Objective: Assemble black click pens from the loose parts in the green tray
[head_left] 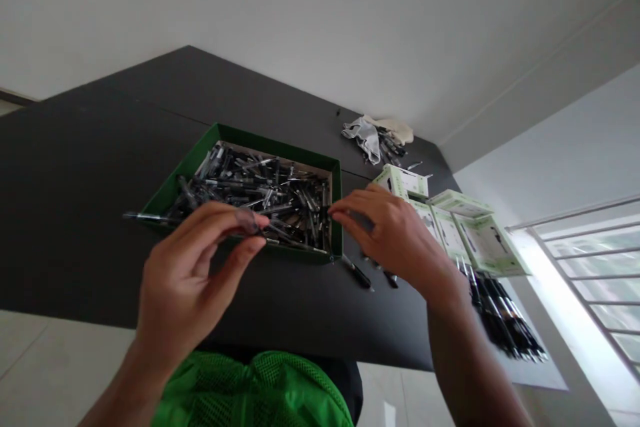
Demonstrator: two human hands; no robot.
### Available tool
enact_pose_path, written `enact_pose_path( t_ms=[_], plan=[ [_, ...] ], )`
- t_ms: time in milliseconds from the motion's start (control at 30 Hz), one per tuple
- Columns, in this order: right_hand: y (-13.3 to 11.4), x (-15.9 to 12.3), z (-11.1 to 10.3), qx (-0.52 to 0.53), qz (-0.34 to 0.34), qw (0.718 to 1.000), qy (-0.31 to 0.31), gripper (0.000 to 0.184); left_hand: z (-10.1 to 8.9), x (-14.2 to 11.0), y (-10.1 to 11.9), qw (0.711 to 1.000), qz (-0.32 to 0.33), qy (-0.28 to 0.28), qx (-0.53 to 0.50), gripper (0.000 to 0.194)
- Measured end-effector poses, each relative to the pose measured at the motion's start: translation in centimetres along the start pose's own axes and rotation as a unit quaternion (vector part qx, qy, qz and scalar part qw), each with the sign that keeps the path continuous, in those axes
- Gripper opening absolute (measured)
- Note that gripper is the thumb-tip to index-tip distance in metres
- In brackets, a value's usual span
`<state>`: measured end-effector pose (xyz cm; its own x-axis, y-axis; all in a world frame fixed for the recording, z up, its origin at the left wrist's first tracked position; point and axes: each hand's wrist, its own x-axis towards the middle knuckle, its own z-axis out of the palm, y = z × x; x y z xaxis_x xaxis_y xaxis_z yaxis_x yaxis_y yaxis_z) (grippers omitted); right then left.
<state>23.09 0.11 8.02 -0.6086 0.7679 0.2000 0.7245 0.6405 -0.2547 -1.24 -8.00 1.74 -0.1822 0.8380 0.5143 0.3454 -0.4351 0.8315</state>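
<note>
Evidently, from the head view, the left hand (193, 273) pinches a small, blurred dark thing (247, 219) over the green box (280, 146), where pens (240, 184) lie heaped. At its right end, the right hand's (390, 230) fingers nearly meet; whether they grip anything, I cannot tell. Light fingertip pressure would probably serve best.

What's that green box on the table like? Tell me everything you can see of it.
The box is dark green, shallow and open-topped, with straight walls and a paler lining along the inside of its far and right walls. It looks like stiff card or plastic; I can't tell which. It sits flat on the dark table, full of jumbled clear and black pens. The left hand hides part of its near wall. The right hand is at its right rim; contact is unclear.
</note>
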Motion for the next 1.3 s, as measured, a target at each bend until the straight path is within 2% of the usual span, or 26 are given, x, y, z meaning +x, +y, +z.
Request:
enact_pose_path(
  t_ms=[67,167,267,367,500,567,700,900,1067,1167,1300],
  plan=[
    [1.0,2.9,0.9,-0.038,-0.069,0.994,-0.082,0.02,-0.5,2.0,-1.4,1.0,-0.002,0.008,0.0,0.008],
    [1.3,6.3,3.5,-0.086,-0.131,0.964,-0.213,0.023,-1.0,4.5,-3.0,0.999,0.009,-0.013,0.037,0.011],
    [0.9,8.3,6.2,-0.124,-0.167,0.94,-0.27,0.025,-1.3,5.7,-4.1,0.997,0.014,-0.021,0.069,0.011],
    [0.9,9.2,7.3,-0.139,-0.173,0.944,-0.245,0.024,-1.4,5.8,-4.8,0.997,-0.004,-0.015,0.07,0.012],
    [1.4,10.0,6.8,-0.121,-0.136,0.964,-0.194,0.022,-1.4,5.4,-5.1,0.998,-0.036,0.005,0.043,0.012],
    [1.5,10.1,6.4,-0.085,-0.136,0.964,-0.21,0.019,-1.4,5.3,-5.1,0.998,-0.044,0.011,0.036,0.011],
    [1.0,9.8,6.5,-0.05,-0.168,0.946,-0.272,0.016,-1.4,5.2,-5.2,0.998,-0.04,0.013,0.053,0.01],
    [0.9,9.1,7.9,-0.075,-0.189,0.932,-0.301,0.022,-1.1,5.2,-5.7,0.998,-0.015,0.015,0.057,0.011],
    [1.8,8.9,8.4,-0.021,-0.202,0.928,-0.313,0.017,-0.9,5.4,-5.7,0.999,-0.002,0.008,0.036,0.01],
    [2.4,8.9,8.0,0.022,-0.201,0.938,-0.282,0.014,-0.9,5.4,-5.4,1.0,-0.005,0.004,0.022,0.01],
    [3.7,8.7,6.2,0.112,-0.156,0.967,-0.166,0.011,-0.8,4.9,-4.6,1.0,-0.01,-0.002,-0.006,0.008]
  ],
)
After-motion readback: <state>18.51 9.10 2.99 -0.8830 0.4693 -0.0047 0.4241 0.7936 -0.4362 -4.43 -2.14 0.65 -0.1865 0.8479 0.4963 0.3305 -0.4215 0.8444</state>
